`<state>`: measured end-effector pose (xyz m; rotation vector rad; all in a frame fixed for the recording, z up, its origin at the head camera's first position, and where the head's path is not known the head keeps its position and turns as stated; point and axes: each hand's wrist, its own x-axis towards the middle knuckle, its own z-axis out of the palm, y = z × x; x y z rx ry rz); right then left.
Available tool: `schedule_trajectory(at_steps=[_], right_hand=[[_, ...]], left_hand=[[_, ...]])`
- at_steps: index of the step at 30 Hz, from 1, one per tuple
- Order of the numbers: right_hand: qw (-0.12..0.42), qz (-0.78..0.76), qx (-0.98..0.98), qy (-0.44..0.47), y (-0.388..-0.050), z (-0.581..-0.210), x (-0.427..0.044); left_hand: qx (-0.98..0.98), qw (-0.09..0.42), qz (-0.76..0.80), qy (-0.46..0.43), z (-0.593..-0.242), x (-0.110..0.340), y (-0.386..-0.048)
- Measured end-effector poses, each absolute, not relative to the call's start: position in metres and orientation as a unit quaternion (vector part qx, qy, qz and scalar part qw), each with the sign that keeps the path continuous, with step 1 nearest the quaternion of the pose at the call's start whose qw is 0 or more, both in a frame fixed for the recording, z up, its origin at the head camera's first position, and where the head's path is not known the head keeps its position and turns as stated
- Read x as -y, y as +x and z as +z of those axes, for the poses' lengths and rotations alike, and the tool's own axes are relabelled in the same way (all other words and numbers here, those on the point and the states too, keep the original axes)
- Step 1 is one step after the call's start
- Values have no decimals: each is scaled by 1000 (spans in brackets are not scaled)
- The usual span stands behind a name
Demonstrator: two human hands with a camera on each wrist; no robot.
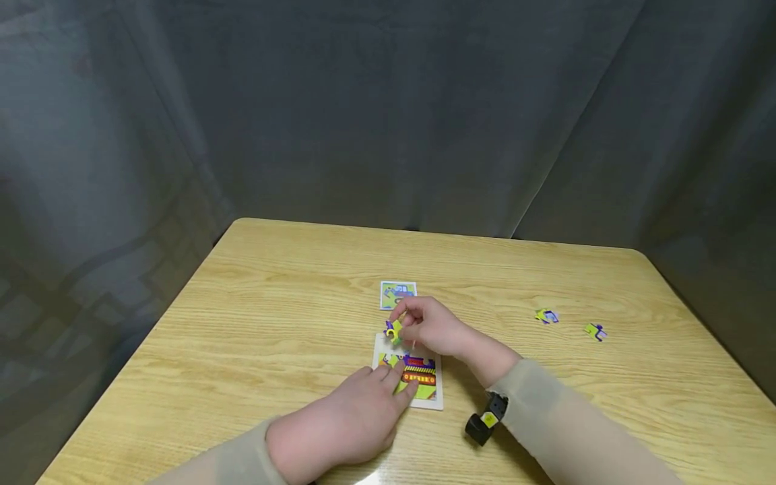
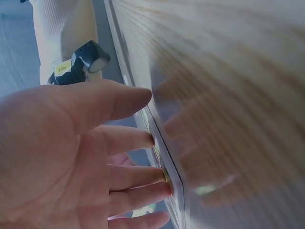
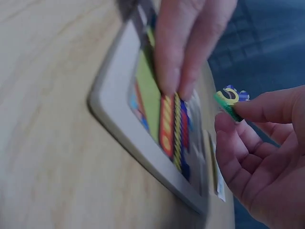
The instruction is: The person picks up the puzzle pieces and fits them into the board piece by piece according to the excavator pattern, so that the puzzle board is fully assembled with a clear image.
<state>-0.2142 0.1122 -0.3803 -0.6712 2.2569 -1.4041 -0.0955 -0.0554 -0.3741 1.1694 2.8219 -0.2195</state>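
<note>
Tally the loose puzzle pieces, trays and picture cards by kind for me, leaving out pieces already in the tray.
Loose pieces on the table: 2
Piece held in the right hand: 1
White-rimmed tray: 1
Picture card: 1
Total: 5

My head view looks forward and down from above across the table [image 1: 291,283]; each wrist view looks close along my fingers [image 2: 128,138], tipped sideways. Head and right-wrist views share the puzzle tray [image 3: 114,90].
</note>
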Motion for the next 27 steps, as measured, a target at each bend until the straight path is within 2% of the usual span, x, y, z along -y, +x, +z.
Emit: schedule_trajectory(at_steps=[12, 27], right_hand=[[229, -500, -806, -217, -211, -386, -109], [216, -453, -834, -228, -209, -377, -109]], left_hand=[[-918, 33, -64, 391, -372, 55, -96], [-919, 40, -67, 387, -370, 53, -96]])
